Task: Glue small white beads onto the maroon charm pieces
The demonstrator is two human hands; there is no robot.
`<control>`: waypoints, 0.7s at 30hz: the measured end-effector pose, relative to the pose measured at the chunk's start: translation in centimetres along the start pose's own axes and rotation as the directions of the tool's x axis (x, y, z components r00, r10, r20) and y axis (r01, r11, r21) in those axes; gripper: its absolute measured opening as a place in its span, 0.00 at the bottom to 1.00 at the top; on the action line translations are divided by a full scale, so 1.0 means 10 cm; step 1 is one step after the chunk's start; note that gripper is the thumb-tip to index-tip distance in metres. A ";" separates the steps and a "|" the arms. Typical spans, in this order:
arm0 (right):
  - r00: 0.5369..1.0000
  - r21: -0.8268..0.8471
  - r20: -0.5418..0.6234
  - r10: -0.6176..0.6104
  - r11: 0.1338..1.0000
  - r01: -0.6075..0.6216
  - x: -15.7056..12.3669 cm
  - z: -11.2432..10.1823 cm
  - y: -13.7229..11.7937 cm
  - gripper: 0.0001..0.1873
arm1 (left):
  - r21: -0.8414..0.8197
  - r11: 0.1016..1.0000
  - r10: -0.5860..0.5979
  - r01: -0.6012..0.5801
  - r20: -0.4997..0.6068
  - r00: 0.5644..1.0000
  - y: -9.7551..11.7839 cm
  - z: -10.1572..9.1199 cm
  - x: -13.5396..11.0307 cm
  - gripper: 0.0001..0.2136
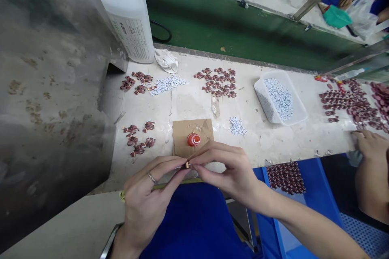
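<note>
My left hand (148,194) pinches a small dark brown piece (186,165) with a tan patch, at the table's front edge. My right hand (227,170) closes thumb and fingertips at the piece's other side; whether they grip a separate tiny part is hidden. Just beyond my fingers, a small red pot (193,139) stands on a cardboard sheet (179,129). Similar small brown figures (138,139) lie in a loose group to the left. A little heap of white pieces with dark marks (237,126) lies right of the cardboard.
More brown figures (217,82) and white pieces (168,84) lie farther back. A clear tub (299,115) holds many white pieces. A large white bottle (129,20) stands back left beside a metal panel (54,89). At right are a co-worker's hand (372,145) and blue crates (319,186).
</note>
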State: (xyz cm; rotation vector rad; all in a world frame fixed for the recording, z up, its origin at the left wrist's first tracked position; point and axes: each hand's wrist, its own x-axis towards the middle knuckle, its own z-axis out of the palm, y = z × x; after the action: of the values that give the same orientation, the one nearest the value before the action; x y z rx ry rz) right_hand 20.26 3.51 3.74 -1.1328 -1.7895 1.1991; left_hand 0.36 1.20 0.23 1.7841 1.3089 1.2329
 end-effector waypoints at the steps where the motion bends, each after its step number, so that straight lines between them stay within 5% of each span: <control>1: 1.000 -0.037 0.008 -0.026 0.999 0.026 -0.01 0.00 0.00 0.06 | 0.009 1.000 0.014 -0.014 -0.004 1.000 0.00 0.00 0.00 0.13; 4: 0.988 -0.218 0.031 -0.154 0.963 0.157 -0.05 0.01 0.00 0.08 | 0.016 0.999 0.030 -0.030 0.000 1.000 0.02 -0.02 -0.02 0.14; 8: 0.921 -0.498 0.143 -0.363 0.777 0.384 -0.07 -0.02 -0.08 0.11 | 0.003 1.000 0.000 0.000 -0.027 1.000 0.06 -0.03 -0.01 0.12; 13: 0.879 -0.564 0.206 -0.430 0.682 0.466 -0.04 -0.08 -0.16 0.13 | -0.031 0.998 -0.063 0.062 -0.021 0.998 0.12 -0.03 0.04 0.11; 18: 0.978 -0.290 -0.012 -0.210 0.937 0.197 0.01 -0.10 -0.15 0.19 | -0.029 0.989 -0.147 0.145 -0.064 0.987 0.18 -0.05 0.06 0.10; 21: 1.000 0.016 0.005 0.027 1.000 -0.027 0.04 -0.05 -0.18 0.17 | -0.005 0.989 -0.147 0.147 -0.047 0.988 0.19 -0.05 0.02 0.12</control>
State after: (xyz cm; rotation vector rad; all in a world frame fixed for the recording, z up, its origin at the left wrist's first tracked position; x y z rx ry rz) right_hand 20.04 3.70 5.63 -1.1493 -1.7699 1.2305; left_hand 0.64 0.75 2.15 1.6347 1.4382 1.2008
